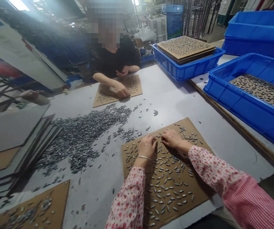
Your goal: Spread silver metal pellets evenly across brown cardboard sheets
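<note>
A brown board (199, 187) lies on the grey table in front of me, dotted with several small oval metal pieces (168, 178). My left hand (147, 145) rests curled on the board's far left part, fingers bent down onto pieces. My right hand (171, 137) sits just beside it, fingers curled and pinching at pieces near the board's far edge. What lies under the fingertips is hidden. A big loose heap of the same metal pieces (79, 136) spreads on the table to the left.
Across the table a person in black works on another board (118, 90). Blue crates (187, 68) (247, 105) with filled boards stand at right. A stack of boards (10, 152) lies at left, another board (36, 206) at the near left.
</note>
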{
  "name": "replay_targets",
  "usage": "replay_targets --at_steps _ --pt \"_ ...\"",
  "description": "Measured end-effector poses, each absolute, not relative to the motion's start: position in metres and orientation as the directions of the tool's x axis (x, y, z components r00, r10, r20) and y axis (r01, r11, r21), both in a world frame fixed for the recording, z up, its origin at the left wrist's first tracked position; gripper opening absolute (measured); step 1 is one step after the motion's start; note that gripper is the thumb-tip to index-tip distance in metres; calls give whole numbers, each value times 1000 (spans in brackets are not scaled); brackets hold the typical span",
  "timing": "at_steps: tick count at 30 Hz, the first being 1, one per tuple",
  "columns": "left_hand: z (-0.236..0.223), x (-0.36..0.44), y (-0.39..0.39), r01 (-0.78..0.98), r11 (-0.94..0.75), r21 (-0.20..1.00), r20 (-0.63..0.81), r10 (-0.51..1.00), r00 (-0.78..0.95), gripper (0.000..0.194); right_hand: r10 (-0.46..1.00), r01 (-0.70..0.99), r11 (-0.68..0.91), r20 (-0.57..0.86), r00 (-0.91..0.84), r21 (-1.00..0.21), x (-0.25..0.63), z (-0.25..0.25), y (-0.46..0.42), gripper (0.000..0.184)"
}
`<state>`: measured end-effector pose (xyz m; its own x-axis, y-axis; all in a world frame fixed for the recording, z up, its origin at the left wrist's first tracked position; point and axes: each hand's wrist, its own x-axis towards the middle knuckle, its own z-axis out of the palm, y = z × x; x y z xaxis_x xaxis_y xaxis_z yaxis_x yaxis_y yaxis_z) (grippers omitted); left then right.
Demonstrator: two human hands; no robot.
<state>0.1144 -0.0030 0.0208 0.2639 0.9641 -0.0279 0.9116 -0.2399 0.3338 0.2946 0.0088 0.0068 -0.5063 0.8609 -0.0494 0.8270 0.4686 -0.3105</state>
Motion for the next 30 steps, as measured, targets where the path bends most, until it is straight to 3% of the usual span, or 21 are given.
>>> replay_targets --at_steps 6,10,19,26,30 --pt "12 108 1 903 -232 361 -18 967 255 18 926 869 330 -53 -374 -368 285 12 22 22" --pt "14 102 5 902 -181 393 3 981 195 20 963 916 205 -98 -252 -344 283 9 37 23" --pt "15 121 17 945 -223 237 -18 972 234 25 946 911 249 -116 -301 -329 275 31 38 24" --pt "4 119 20 916 -209 344 29 977 212 23 866 842 434 -109 -488 -319 302 23 20 14" --pt "15 111 11 901 -198 385 34 979 200 24 873 839 442 -62 -484 -317 302 12 19 17"
